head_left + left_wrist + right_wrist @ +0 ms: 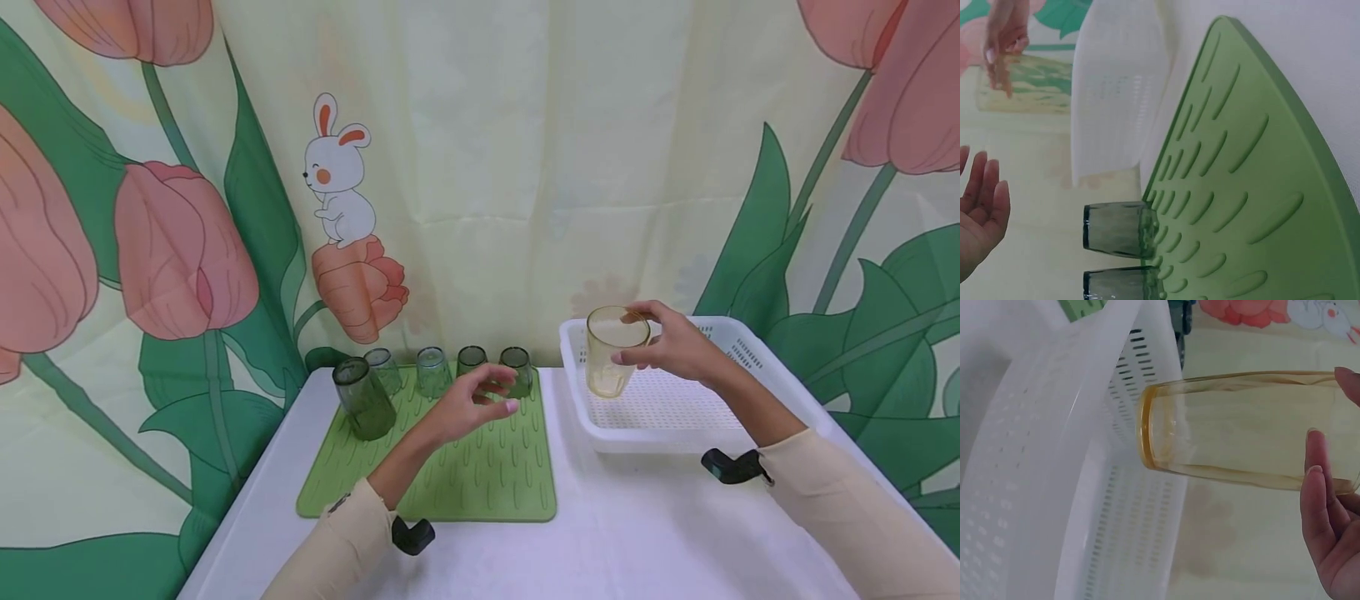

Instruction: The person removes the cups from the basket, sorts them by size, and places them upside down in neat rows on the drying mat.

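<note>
My right hand grips a yellow-tinted clear glass near its rim and holds it upright over the left part of a white perforated basket. In the right wrist view the base of the glass is just above the basket wall, with thumb and fingers on opposite sides of its other end. Over the green ridged mat, my left hand holds nothing, its fingers loosely bent. Nearest to it stands a small grey-green glass at the mat's back right.
Several more glasses stand on the mat: a taller dark green glass at the left, and a row including a pale bluish glass along the back. A printed curtain hangs behind the white table.
</note>
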A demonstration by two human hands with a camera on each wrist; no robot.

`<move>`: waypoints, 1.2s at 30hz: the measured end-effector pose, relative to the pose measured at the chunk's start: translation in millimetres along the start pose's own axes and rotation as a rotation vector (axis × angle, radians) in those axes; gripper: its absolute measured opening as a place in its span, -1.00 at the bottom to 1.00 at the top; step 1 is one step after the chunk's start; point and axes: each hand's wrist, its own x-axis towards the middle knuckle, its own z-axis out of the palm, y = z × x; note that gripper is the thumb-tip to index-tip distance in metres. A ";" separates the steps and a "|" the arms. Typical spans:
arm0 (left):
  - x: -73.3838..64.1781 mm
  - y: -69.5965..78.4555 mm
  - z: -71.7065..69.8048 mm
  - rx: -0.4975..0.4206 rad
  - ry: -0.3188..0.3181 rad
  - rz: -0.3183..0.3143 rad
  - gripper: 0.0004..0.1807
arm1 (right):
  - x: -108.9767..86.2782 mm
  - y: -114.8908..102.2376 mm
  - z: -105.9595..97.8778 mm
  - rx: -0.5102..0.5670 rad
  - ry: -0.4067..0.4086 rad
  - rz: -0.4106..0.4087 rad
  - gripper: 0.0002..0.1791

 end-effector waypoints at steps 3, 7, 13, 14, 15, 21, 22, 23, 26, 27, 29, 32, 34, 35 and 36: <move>-1.7 3.3 -0.1 0.011 0.010 0.011 -0.46 | -10.4 -12.8 1.9 0.027 -0.013 -0.023 0.01; -3.6 7.4 1.4 0.019 0.018 0.035 -0.41 | -24.3 -28.0 8.2 0.062 -0.035 -0.058 -0.05; -5.4 15.8 6.0 0.008 0.026 0.089 -0.35 | -38.7 -44.0 20.8 0.120 -0.062 -0.100 -0.09; -5.8 17.5 7.2 0.006 0.023 0.100 -0.34 | -40.7 -46.0 23.1 0.128 -0.065 -0.105 -0.08; -6.3 19.4 8.6 0.003 0.019 0.109 -0.33 | -42.5 -47.7 25.5 0.134 -0.068 -0.108 -0.08; -9.2 32.6 17.7 0.032 0.015 0.136 -0.26 | -51.7 -53.3 40.7 0.184 -0.098 -0.125 -0.07; -9.7 34.6 19.0 0.036 0.015 0.136 -0.25 | -53.0 -53.7 43.4 0.198 -0.106 -0.128 -0.07; -10.2 36.3 20.4 0.039 0.014 0.134 -0.23 | -54.1 -54.0 46.3 0.210 -0.116 -0.131 -0.07; -11.7 39.6 24.2 0.038 0.001 0.127 -0.19 | -58.1 -54.3 54.8 0.234 -0.150 -0.135 -0.06; -12.2 40.3 25.3 0.039 -0.006 0.125 -0.17 | -59.4 -54.3 57.6 0.237 -0.160 -0.134 -0.06; -13.2 41.3 27.2 0.043 -0.022 0.124 -0.15 | -61.5 -53.8 62.7 0.244 -0.176 -0.141 -0.07; -13.9 41.4 29.7 0.058 -0.036 0.127 -0.14 | -64.1 -54.0 68.5 0.251 -0.194 -0.150 -0.09; -13.9 41.2 31.5 0.066 -0.035 0.124 -0.16 | -65.1 -54.3 71.7 0.253 -0.200 -0.156 -0.10; -14.2 41.3 32.4 0.072 -0.033 0.123 -0.16 | -65.5 -54.5 73.1 0.247 -0.202 -0.156 -0.09; -14.2 40.8 33.5 0.078 -0.028 0.120 -0.17 | -66.0 -54.7 74.4 0.239 -0.203 -0.152 -0.09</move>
